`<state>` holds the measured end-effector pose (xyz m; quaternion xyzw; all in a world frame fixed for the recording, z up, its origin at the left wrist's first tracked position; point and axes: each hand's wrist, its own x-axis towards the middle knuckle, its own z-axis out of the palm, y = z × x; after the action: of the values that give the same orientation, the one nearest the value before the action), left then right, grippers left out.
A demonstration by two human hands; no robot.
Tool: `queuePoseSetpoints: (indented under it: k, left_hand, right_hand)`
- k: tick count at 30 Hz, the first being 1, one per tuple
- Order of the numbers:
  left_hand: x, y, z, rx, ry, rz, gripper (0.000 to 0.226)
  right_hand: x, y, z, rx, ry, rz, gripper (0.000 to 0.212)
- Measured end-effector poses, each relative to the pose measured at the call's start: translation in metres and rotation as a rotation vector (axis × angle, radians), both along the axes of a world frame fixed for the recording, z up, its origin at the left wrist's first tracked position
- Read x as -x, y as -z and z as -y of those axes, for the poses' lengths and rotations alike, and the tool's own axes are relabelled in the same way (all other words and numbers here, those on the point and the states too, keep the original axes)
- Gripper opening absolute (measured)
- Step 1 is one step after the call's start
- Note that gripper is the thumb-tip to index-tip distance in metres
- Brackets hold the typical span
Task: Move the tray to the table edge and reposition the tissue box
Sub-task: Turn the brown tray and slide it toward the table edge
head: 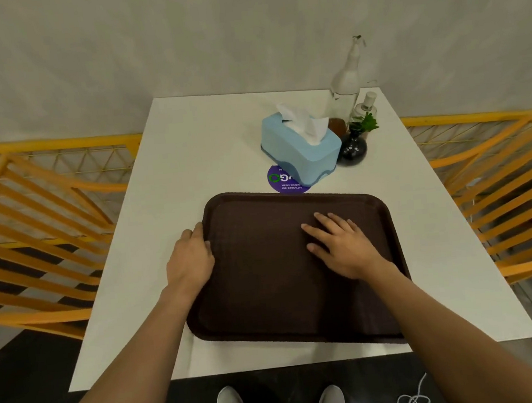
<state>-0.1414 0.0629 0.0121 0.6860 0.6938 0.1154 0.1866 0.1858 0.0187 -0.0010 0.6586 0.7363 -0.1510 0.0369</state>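
A dark brown tray [267,298] lies on the white table [173,164], close to the near edge. My left hand [190,260] rests against the tray's left rim, fingers curled over the edge. My right hand [340,243] lies flat on the tray's inner surface, fingers spread. Beyond the tray's far rim stands a light blue tissue box [298,149] with a white tissue sticking out of its top. The box partly covers a round purple sticker [284,181].
Right of the tissue box stand a small black vase [353,147] with a green sprig, a clear glass bottle [346,86] and a small bottle [366,107]. Orange slatted chairs [33,230] flank the table on both sides. A wall rises behind it.
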Motion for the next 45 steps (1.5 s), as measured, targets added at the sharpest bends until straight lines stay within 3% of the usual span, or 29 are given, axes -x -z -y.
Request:
queuePoseSetpoints:
  k: [3, 6, 10, 14, 18, 22, 25, 32, 39, 45]
  left_hand:
    - [0.006, -0.011, -0.008, -0.092, 0.065, -0.134, 0.057]
    - [0.005, -0.019, 0.013, -0.181, 0.207, -0.100, 0.053]
    - [0.014, -0.011, 0.074, -0.152, 0.311, -0.073, 0.043]
    - [0.035, 0.012, 0.114, -0.156, 0.239, -0.031, 0.033]
    - [0.053, 0.021, 0.115, -0.188, 0.198, 0.010, 0.039]
    - [0.067, 0.015, 0.120, -0.166, -0.047, 0.025, 0.060]
    - [0.082, 0.016, 0.125, -0.122, -0.152, 0.069, 0.066]
    - [0.093, 0.008, 0.115, 0.054, -0.117, 0.218, 0.047]
    - [0.098, -0.001, 0.078, 0.056, -0.154, 0.386, 0.076]
    - [0.102, 0.003, 0.058, 0.060, -0.163, 0.400, 0.074]
  right_hand:
    - [0.017, 0.002, 0.004, -0.023, 0.046, 0.052, 0.059]
    - [0.040, 0.002, 0.004, -0.052, 0.073, 0.064, 0.062]
    - [0.074, 0.003, 0.001, -0.075, 0.135, 0.088, 0.063]
    - [0.101, -0.003, -0.006, -0.079, 0.153, 0.086, 0.061]
    - [0.097, -0.019, -0.027, -0.292, 0.255, 0.025, 0.047]
    - [0.076, -0.026, -0.050, -0.148, 0.355, 0.056, 0.052]
    - [0.066, -0.022, -0.052, -0.086, 0.317, 0.093, 0.044]
    - [0.067, -0.018, -0.040, -0.122, 0.321, 0.088, 0.032]
    - [0.082, -0.017, -0.029, -0.109, 0.379, 0.099, 0.027]
    - [0.100, -0.016, -0.021, -0.182, 0.385, 0.054, 0.041]
